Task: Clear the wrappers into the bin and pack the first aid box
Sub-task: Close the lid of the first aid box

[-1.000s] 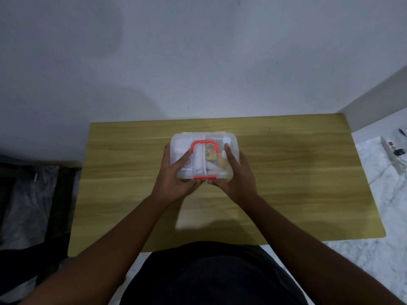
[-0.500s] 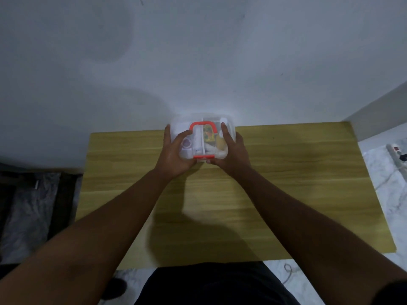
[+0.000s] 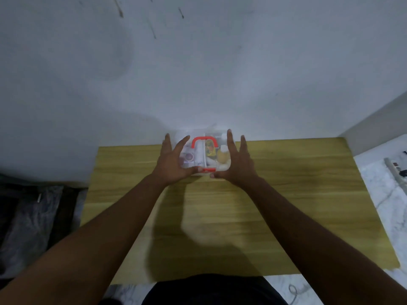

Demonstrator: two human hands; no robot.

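- The clear plastic first aid box with the red handle and red front latch (image 3: 204, 156) has gone from the middle of the light wooden table (image 3: 286, 194) to its far edge against the white wall (image 3: 198, 73) within the last second; it now sits there, lid down, small bottles and packets visible through the top
- The left hand (image 3: 174, 164) has its palm against the box's left side, fingers spread and lifting off the lid, thumb near the latch; the right hand (image 3: 236, 164) flanks the right side, fingers fanned and raised; a second ago both were curled firmly round the box, so I'd judge the hold is loosening, though I cannot tell whether either palm has fully left the plastic
- To my eye that means the packing is done and the box is being parked; the tabletop shows no wrappers, so the clearing looks finished too, though I cannot pick out the bin for certain
- Around: dark bags and clear plastic sheeting (image 3: 33, 216) on the floor to the left; a white power strip (image 3: 396, 170) on the marbled floor (image 3: 385, 205) to the right, well apart from the table
- Nothing stands in the way on the table; only the wall, just behind the box, stops it going further
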